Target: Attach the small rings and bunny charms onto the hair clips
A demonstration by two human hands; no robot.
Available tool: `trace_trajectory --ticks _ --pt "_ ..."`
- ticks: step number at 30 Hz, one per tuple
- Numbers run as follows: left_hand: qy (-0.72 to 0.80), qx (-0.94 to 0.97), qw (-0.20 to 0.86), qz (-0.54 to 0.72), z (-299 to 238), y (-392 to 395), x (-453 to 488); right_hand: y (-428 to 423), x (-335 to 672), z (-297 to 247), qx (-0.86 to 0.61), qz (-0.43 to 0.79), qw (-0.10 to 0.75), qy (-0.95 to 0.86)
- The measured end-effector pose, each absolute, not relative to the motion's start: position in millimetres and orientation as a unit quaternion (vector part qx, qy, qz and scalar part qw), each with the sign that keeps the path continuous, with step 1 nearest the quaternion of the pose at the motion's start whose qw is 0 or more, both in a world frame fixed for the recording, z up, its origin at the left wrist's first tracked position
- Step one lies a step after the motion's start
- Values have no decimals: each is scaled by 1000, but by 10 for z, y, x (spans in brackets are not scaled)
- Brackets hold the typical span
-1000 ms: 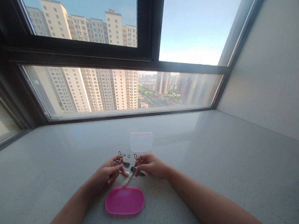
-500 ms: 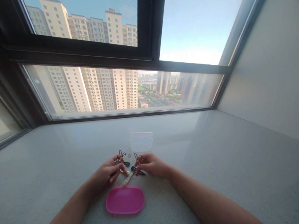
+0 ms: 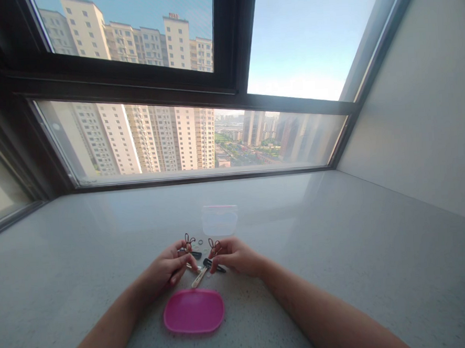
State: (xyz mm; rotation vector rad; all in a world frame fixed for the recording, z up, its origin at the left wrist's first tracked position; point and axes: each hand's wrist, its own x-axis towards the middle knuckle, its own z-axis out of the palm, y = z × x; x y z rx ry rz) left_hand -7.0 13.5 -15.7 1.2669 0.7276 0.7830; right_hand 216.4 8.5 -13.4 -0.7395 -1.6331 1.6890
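Note:
Both my hands rest on a pale stone sill among small keys and rings. My left hand is curled, fingers pinched on a dark-headed key with a brown loop charm above it. My right hand is also closed, pinching another black-headed key whose metal blade points toward me; a second brown loop charm sticks up by its fingers. Small metal rings lie between the hands.
A pink oval lid lies flat just in front of my hands. A clear plastic container stands behind them. The sill ends at a dark-framed window; a wall rises at the right.
Almost nothing has changed; both hands stay in place on the keys with only a slight shift.

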Motion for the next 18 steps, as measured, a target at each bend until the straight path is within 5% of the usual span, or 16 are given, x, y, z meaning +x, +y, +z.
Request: trace_trajectory --ticks 18 --pt "327 571 670 343 -127 120 -65 87 2153 -153 -287 648 337 -619"
